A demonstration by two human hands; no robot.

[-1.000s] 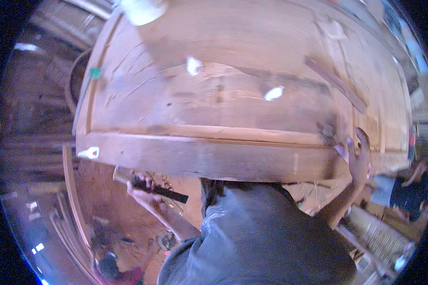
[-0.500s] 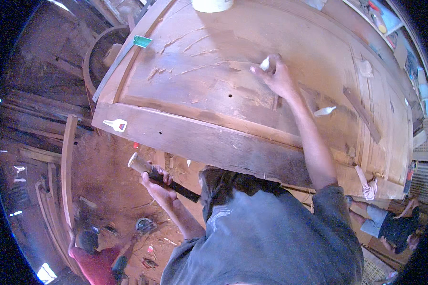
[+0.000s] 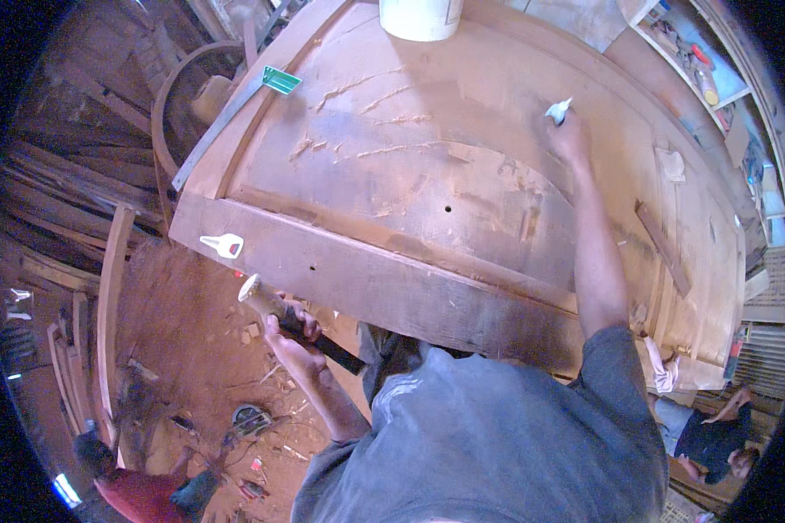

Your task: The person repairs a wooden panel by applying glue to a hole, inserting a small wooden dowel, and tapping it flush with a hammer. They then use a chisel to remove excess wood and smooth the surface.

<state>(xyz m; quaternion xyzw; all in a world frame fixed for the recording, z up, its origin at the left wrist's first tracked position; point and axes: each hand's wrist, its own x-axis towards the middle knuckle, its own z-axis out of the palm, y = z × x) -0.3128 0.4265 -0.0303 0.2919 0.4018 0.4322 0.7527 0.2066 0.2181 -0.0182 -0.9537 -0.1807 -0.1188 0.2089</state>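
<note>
In front of me is a large brown wooden panel (image 3: 488, 166) with raised framing and pale filler-like streaks. Over its far right part, my right hand (image 3: 569, 139) is closed around a small white bottle (image 3: 558, 111) with a pointed nozzle. Off the panel's near edge, my left hand (image 3: 296, 338) grips a dusty tool (image 3: 264, 298) with a pale cylindrical end and a long black part; its exact kind is unclear. A white scraper (image 3: 223, 245) lies on the near left frame, and a green-ended metal strip (image 3: 282, 80) on the left edge.
A white bucket (image 3: 420, 19) stands on the panel's far side. A wood strip (image 3: 663, 248) and a pink cloth (image 3: 663, 364) lie to the right. Shelves with tools (image 3: 698, 65) are beyond. One person (image 3: 144, 488) crouches lower left; another (image 3: 715, 436) is lower right.
My right hand has moved away from me and to the right with the white bottle. My left hand keeps its hold on the tool. The view has shifted slightly, showing more of the bucket.
</note>
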